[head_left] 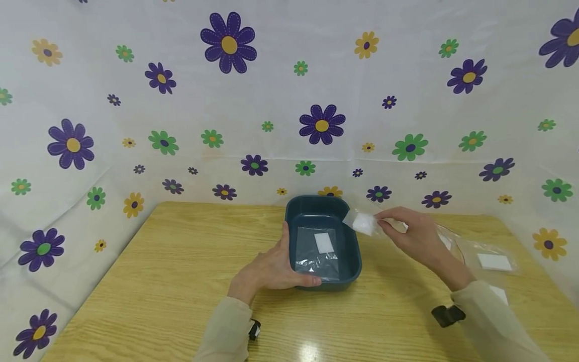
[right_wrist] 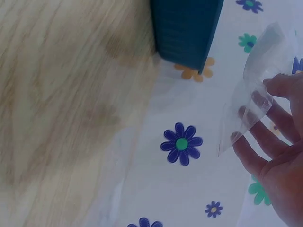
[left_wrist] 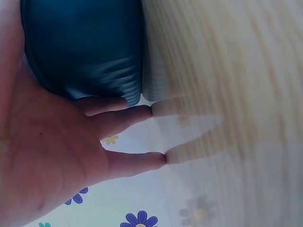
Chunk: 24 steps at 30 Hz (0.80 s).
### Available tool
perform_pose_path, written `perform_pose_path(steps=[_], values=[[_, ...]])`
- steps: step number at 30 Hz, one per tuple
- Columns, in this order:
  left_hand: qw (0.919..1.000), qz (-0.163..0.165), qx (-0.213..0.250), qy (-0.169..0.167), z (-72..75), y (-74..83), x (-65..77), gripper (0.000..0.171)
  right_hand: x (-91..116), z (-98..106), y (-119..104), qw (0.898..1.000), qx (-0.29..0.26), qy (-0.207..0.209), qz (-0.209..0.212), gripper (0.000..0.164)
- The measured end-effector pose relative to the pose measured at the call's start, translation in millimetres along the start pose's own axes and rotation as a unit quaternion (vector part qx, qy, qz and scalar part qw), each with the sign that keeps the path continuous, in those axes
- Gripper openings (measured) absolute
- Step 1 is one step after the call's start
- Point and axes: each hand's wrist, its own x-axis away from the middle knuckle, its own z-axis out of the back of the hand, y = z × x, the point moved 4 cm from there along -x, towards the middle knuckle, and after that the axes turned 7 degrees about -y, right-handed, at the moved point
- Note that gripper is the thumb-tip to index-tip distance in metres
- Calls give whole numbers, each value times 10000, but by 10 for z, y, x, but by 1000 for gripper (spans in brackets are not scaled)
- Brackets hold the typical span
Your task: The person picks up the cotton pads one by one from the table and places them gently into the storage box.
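A dark teal plastic basin (head_left: 356,261) stands on the table, with a clear plastic bag (head_left: 307,246) holding a white rectangular piece lying flat inside it. At the basin's left near corner, my left hand (head_left: 271,269) steadies it, thumb along the near rim and straight fingers beside the left wall. The left wrist view shows those fingertips touching the tabletop. My right hand (head_left: 418,236) pinches a second clear plastic bag (head_left: 362,222) between thumb and fingers. This bag, with a white piece in it, hangs over the basin's right far rim.
More clear bags with white pieces lie on the table to the right, one bag (head_left: 494,261) near its right edge and others partly behind my right forearm. A white sheet (head_left: 271,90) printed with flowers hangs behind and beside the wooden table (head_left: 190,266).
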Motion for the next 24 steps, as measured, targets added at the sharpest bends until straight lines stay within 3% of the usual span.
perform_pose_path(steps=[15, 24], values=[[9998, -98, 149, -68, -3, 6, 11, 149, -208, -225, -320, 9978, -183, -539, 334, 24], [9994, -211, 241, -97, 2, 17, 11, 147, -217, -460, -416, 9931, -346, -976, 542, 24]])
